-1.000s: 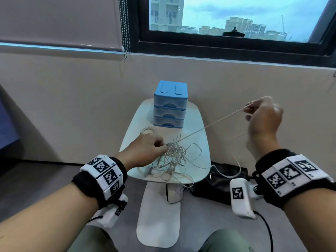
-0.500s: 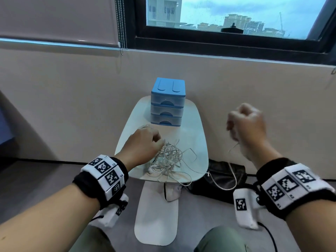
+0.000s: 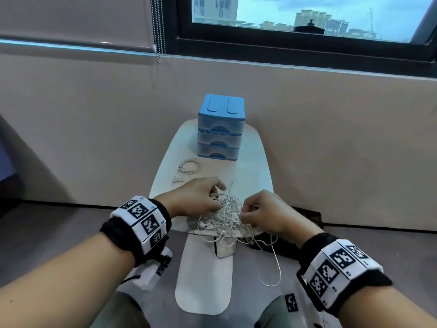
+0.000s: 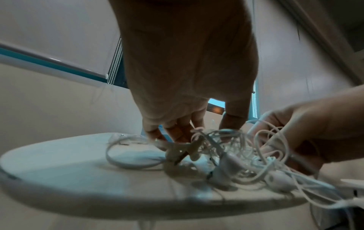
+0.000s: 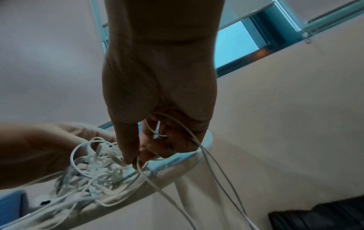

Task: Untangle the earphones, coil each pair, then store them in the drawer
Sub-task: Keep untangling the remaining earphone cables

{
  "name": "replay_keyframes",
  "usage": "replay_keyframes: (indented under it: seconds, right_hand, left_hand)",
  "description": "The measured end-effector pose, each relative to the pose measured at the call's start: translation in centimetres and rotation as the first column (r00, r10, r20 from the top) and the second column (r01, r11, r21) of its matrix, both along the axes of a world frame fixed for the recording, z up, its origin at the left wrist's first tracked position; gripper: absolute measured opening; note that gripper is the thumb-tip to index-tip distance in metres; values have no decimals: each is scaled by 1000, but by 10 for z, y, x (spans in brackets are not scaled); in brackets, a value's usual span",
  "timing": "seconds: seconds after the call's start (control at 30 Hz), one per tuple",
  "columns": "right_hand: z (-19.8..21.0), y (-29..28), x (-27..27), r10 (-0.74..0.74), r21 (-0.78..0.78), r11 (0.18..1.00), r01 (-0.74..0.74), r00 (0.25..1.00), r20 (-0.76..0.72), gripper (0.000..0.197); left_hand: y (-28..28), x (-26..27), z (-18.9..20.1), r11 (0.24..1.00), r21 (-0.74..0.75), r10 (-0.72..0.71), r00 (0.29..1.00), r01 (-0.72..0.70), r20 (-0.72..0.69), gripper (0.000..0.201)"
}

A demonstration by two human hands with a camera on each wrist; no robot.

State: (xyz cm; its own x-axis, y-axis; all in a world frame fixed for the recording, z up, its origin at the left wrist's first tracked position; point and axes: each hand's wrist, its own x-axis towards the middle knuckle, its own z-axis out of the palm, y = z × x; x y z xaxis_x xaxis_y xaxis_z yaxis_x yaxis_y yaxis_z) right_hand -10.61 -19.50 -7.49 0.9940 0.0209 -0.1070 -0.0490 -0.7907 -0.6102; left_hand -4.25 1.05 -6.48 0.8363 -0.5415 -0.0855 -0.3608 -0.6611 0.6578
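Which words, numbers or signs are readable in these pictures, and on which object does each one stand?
No text reads clearly.
Left wristband: black-and-white square codes; tiny characters beside them, too small to read.
Right wristband: the same.
Blue drawer unit: no label visible.

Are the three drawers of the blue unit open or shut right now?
Shut. In the head view all three fronts of the drawer unit sit flush, none pulled out. Contents cannot be told.
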Motion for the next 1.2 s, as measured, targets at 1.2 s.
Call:
replay_keyframes:
  seconds: [1.2]
  right_hand:
    - [-8, 9, 37, -19, 561, 813, 155, 970, -241, 10]
  left_hand:
    - [19, 16, 12, 979, -180, 47, 962, -98, -271, 13]
